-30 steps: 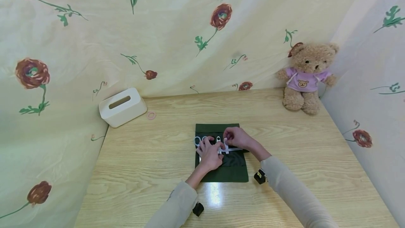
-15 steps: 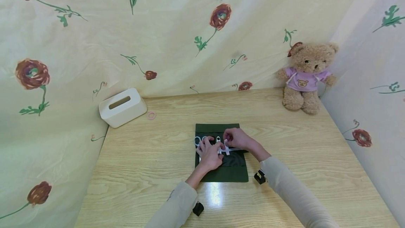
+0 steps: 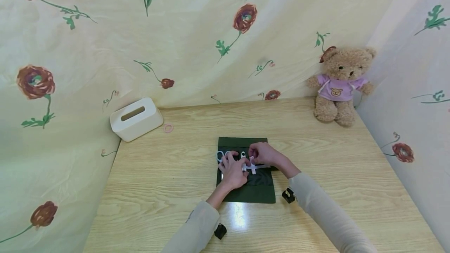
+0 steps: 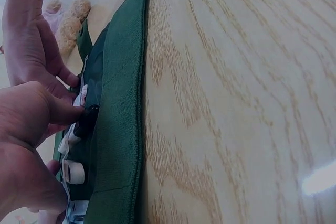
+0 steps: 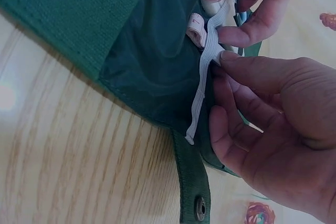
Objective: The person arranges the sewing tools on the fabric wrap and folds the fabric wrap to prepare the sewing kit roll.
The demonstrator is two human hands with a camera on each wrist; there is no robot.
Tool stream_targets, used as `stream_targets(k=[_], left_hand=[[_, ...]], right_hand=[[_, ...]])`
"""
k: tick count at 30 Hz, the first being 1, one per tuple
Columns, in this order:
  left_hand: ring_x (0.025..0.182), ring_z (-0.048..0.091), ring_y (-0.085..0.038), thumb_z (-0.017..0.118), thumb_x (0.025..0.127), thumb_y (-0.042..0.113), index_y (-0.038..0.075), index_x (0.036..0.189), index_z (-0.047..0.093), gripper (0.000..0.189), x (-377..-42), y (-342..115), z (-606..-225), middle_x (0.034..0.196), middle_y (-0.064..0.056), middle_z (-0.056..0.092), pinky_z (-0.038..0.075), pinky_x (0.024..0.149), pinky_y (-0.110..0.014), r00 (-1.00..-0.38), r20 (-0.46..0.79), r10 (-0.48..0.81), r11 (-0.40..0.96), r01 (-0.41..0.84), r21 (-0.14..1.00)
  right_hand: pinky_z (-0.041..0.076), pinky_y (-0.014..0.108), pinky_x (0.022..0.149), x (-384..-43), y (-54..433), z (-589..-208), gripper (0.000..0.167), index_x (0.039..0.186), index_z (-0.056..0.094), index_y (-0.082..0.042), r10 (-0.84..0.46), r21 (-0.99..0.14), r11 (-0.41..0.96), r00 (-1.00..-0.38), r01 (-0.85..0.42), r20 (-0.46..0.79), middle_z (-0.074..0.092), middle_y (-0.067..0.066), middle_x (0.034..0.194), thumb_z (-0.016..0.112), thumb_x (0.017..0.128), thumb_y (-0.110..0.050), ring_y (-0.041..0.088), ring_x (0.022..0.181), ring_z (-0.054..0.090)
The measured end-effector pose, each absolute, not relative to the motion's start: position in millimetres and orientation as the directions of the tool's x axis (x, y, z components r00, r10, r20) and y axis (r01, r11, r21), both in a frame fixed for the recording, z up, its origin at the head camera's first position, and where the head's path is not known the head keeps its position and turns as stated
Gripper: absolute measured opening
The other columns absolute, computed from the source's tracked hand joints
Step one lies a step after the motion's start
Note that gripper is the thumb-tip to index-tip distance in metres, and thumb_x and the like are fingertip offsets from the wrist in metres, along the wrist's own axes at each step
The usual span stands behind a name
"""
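Note:
A dark green fabric sewing pouch (image 3: pixel 249 196) lies unfolded on the table, a white elastic band (image 5: pixel 201 87) running across its inside. My right hand (image 3: pixel 263 153) pinches the upper end of a folded white tape measure (image 5: pixel 196 27), which passes under the elastic. The tape's lower fold sticks out below the band. My left hand (image 3: pixel 233 171) lies over the pouch's middle, its thumb and index finger pinching the elastic beside the tape. Scissors (image 3: pixel 220 156) with pale handles sit left of that hand, mostly covered. A small white tool (image 3: pixel 243 154) stands between the hands.
On the pouch's right side hangs a green strap with a metal snap (image 5: pixel 200 208). A white tissue box (image 3: pixel 137 119) and a pink ring (image 3: pixel 168 128) are at the back left. A teddy bear (image 3: pixel 339 89) sits at the back right.
The tape measure has slid a little toward the person beneath the elastic, and its pinkish markings now show. My right hand shifted slightly with it. My left hand stayed put.

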State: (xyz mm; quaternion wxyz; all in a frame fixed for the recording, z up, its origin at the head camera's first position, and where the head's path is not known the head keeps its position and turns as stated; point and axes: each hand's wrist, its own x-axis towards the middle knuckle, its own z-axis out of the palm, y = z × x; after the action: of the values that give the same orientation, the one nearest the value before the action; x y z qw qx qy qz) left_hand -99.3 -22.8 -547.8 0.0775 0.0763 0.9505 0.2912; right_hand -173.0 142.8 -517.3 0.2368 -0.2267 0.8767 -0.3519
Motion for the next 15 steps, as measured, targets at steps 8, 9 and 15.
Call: stream_targets(k=[8, 9, 15], left_hand=[[0.125, 0.024, -0.041, 0.076, 0.085, 0.013, 0.027, 0.094, 0.064, 0.02, -98.8, -22.5, -546.6, 0.14, -0.013, 0.031, 0.024, 0.092, -0.06, -0.975, -0.114, 0.191, 0.822, 0.095, 0.561], [0.125, 0.024, -0.041, 0.076, 0.086, 0.013, 0.027, 0.095, 0.065, 0.02, -98.7, -22.5, -546.6, 0.14, -0.013, 0.031, 0.024, 0.092, -0.06, -0.975, -0.115, 0.191, 0.822, 0.095, 0.561], [0.125, 0.024, -0.04, 0.076, 0.086, 0.013, 0.027, 0.095, 0.065, 0.02, -97.9, -22.3, -547.1, 0.14, -0.013, 0.032, 0.024, 0.092, -0.06, -0.976, -0.109, 0.19, 0.82, 0.097, 0.564]], right_hand=[[0.043, 0.029, 0.059, -172.3, 142.3, -515.6, 0.012, 0.087, 0.063, -0.003, -0.567, -0.719, 0.656, -0.779, -0.23, -0.268, 0.057, 0.003, 0.075, 0.068, 0.083, 0.007, 0.016, 0.064, 0.051], [0.043, 0.029, 0.06, -172.1, 142.6, -516.3, 0.011, 0.087, 0.063, -0.003, -0.566, -0.717, 0.657, -0.78, -0.233, -0.265, 0.057, 0.003, 0.075, 0.068, 0.083, 0.007, 0.016, 0.065, 0.051], [0.044, 0.031, 0.063, -169.1, 145.1, -521.2, 0.009, 0.09, 0.064, 0.0, -0.567, -0.724, 0.636, -0.797, -0.266, -0.205, 0.058, 0.004, 0.077, 0.068, 0.085, 0.005, 0.016, 0.068, 0.052]])
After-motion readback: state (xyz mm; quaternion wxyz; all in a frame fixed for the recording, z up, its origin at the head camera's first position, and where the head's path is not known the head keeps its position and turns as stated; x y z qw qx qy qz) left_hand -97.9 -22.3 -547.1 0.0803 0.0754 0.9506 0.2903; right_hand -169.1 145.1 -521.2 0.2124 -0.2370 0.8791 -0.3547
